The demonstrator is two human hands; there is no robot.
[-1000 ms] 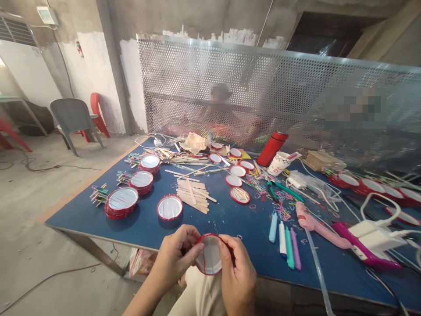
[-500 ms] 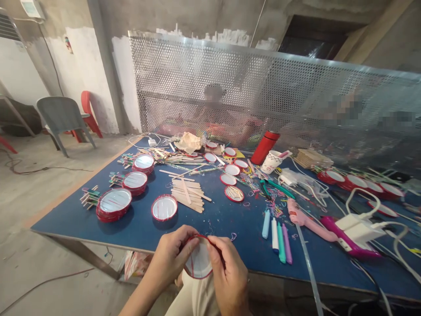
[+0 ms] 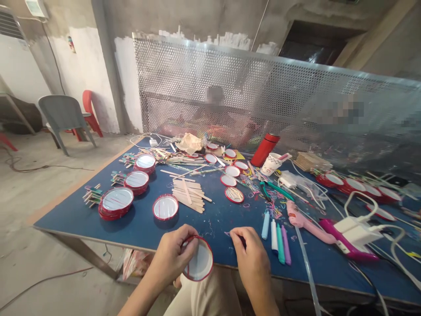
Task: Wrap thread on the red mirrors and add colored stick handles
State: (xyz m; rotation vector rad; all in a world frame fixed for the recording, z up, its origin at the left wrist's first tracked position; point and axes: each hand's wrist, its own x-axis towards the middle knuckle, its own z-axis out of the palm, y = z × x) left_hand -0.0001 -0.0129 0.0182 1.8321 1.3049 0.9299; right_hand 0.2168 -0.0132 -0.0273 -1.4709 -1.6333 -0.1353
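Note:
My left hand (image 3: 173, 256) is closed round a small round red-rimmed lid (image 3: 199, 263) with a white inside, held just past the near edge of the blue table (image 3: 138, 228). A thin red band crosses the lid. My right hand (image 3: 251, 254) rests on the tabletop to the right of the lid, fingers curled in a pinch over a small loose band (image 3: 227, 233); what it grips is hidden. A single red-rimmed lid (image 3: 165, 207) lies just beyond my left hand.
Stacks of red lids (image 3: 116, 202) line the table's left side, beside wooden sticks (image 3: 189, 195). Coloured markers (image 3: 276, 235), pink glue guns (image 3: 304, 219), a white power strip (image 3: 357, 228), a cup (image 3: 272, 163) and a red flask (image 3: 265, 149) lie right. A perforated metal screen (image 3: 263, 101) stands behind, people beyond it.
My right hand has let go of the lid and moved right onto the tabletop. My left hand keeps the lid, now slightly lower.

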